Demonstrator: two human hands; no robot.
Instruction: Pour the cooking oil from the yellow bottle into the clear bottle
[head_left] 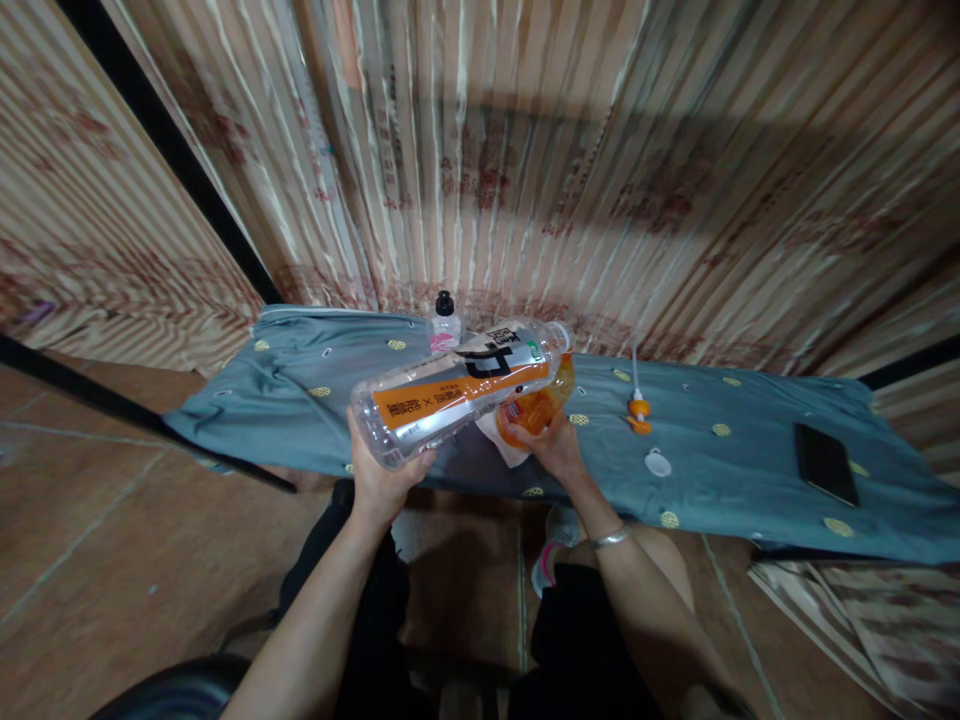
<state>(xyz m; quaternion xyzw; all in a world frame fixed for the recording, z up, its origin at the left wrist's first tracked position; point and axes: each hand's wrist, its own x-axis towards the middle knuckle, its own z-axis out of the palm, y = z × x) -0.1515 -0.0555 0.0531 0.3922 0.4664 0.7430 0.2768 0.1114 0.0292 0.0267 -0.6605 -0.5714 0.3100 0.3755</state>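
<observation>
A large clear plastic bottle with a silver and orange label is tilted almost onto its side, its uncapped-looking neck pointing right. My left hand is wrapped around its base end. Lower and to the right, my right hand grips a smaller bottle of orange liquid, tilted upward to the right. The necks of the two bottles are close together; whether they touch I cannot tell. A white piece of paper or cloth shows beside the orange bottle, partly hidden.
Behind the bottles, a small clear bottle with a black cap stands on the blue-green cloth. An orange pump top with a white tube, a white round cap and a dark phone lie to the right. A pleated curtain hangs behind.
</observation>
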